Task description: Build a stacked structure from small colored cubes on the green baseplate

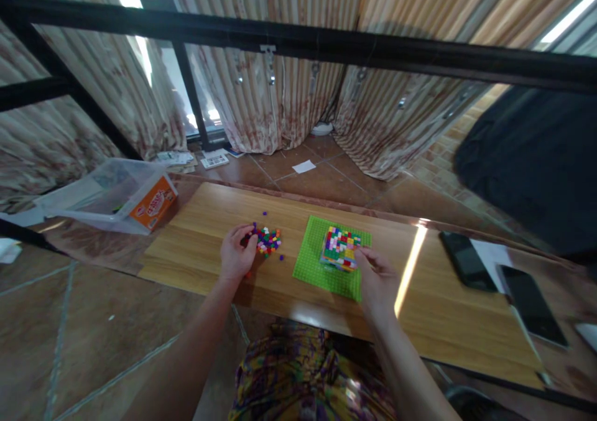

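Observation:
A green baseplate (317,265) lies on the wooden table (205,234) in front of me. On it stands a stack of small multicoloured bricks (339,247). My right hand (375,278) rests at the stack's near right corner, fingers curled against it. To the left lies a loose pile of small coloured bricks (268,240). My left hand (237,252) sits at the pile's left edge, its fingers bent down among the bricks; what they pinch is too small to make out.
A clear plastic bin (100,191) with an orange box (153,206) lies tipped at the table's far left. Two dark phones (465,260) (532,304) lie at the right. A black frame bar (326,41) crosses overhead. Curtains hang behind.

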`<action>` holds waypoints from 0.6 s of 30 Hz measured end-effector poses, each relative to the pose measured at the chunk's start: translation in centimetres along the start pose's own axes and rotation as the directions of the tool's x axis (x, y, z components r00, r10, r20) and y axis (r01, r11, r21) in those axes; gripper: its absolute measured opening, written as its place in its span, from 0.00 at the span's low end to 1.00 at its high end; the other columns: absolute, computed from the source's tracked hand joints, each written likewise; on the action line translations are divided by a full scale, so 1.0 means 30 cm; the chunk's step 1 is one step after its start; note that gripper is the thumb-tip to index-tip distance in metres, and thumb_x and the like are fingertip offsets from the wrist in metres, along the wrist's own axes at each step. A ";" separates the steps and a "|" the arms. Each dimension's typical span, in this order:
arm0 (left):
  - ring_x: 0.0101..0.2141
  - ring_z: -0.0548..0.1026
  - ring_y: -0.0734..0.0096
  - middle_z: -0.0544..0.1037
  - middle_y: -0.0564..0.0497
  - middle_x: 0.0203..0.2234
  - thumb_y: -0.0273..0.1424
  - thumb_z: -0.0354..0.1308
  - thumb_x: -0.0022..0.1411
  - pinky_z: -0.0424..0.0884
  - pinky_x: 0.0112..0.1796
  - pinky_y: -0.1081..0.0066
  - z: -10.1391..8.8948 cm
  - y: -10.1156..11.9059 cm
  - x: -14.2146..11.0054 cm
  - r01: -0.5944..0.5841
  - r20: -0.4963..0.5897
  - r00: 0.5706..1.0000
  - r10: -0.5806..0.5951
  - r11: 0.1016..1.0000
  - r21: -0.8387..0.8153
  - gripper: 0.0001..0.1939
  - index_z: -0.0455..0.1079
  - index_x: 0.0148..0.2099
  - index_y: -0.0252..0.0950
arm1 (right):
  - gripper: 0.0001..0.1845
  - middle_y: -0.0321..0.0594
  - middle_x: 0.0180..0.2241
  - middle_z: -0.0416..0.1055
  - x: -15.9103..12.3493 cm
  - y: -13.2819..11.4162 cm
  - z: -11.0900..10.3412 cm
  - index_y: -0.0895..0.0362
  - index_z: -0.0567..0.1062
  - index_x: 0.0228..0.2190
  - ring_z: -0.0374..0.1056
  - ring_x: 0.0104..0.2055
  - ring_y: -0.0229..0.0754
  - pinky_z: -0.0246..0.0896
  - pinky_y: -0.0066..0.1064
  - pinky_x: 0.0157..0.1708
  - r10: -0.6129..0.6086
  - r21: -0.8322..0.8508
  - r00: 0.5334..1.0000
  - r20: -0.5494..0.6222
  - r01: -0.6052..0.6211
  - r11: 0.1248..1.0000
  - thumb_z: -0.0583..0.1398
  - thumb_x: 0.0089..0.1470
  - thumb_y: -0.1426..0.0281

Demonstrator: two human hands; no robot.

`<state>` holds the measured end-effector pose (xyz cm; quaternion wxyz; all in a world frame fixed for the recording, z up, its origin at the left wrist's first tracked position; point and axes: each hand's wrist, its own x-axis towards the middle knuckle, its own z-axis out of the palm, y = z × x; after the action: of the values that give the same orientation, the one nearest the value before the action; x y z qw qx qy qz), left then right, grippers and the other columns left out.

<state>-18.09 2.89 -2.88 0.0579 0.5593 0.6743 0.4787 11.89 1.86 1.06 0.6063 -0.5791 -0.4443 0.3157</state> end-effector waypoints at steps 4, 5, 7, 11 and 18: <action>0.45 0.78 0.62 0.81 0.45 0.42 0.35 0.57 0.60 0.73 0.52 0.61 0.000 0.000 -0.001 0.003 -0.010 1.000 -0.003 1.000 -0.017 0.11 0.77 0.41 0.37 | 0.11 0.40 0.34 0.80 -0.070 -0.100 0.022 0.55 0.81 0.34 0.75 0.37 0.43 0.69 0.36 0.41 -0.037 -0.031 0.993 0.112 0.040 0.999 0.66 0.53 0.60; 0.45 0.78 0.63 0.81 0.45 0.42 0.35 0.57 0.61 0.73 0.51 0.61 0.000 0.001 -0.002 0.000 -0.008 1.000 0.000 1.000 -0.022 0.11 0.77 0.41 0.37 | 0.10 0.40 0.34 0.80 -0.091 -0.118 0.040 0.54 0.81 0.34 0.75 0.37 0.43 0.69 0.35 0.40 -0.072 -0.062 0.978 0.194 0.086 0.994 0.65 0.54 0.61; 0.45 0.78 0.63 0.81 0.45 0.41 0.35 0.56 0.61 0.73 0.51 0.62 -0.001 0.004 -0.003 -0.006 -0.001 1.000 0.006 1.000 -0.031 0.11 0.76 0.41 0.37 | 0.09 0.39 0.34 0.79 -0.128 -0.137 0.090 0.54 0.81 0.35 0.74 0.36 0.42 0.68 0.33 0.38 -0.136 -0.121 0.919 0.371 0.193 0.974 0.62 0.58 0.64; 0.45 0.78 0.64 0.81 0.45 0.41 0.34 0.56 0.62 0.73 0.52 0.62 -0.001 0.008 -0.005 -0.008 -0.014 1.000 0.008 0.999 -0.037 0.11 0.76 0.42 0.36 | 0.12 0.41 0.33 0.77 -0.162 -0.100 0.229 0.55 0.81 0.36 0.73 0.34 0.41 0.66 0.31 0.38 -0.199 -0.202 0.785 0.586 0.379 0.903 0.56 0.60 0.72; 0.46 0.78 0.64 0.81 0.44 0.42 0.34 0.56 0.62 0.73 0.52 0.62 -0.004 0.012 -0.007 -0.001 -0.024 1.000 -0.001 0.998 -0.059 0.11 0.76 0.43 0.36 | 0.12 0.43 0.35 0.76 -0.093 0.002 0.401 0.56 0.81 0.34 0.72 0.39 0.43 0.63 0.31 0.42 -0.091 -0.446 0.771 0.631 0.456 0.770 0.57 0.59 0.77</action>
<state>-17.84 2.62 -2.66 0.0665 0.5517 0.6604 0.5050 -0.11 4.43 -0.27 0.2797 -0.5357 -0.7632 0.2288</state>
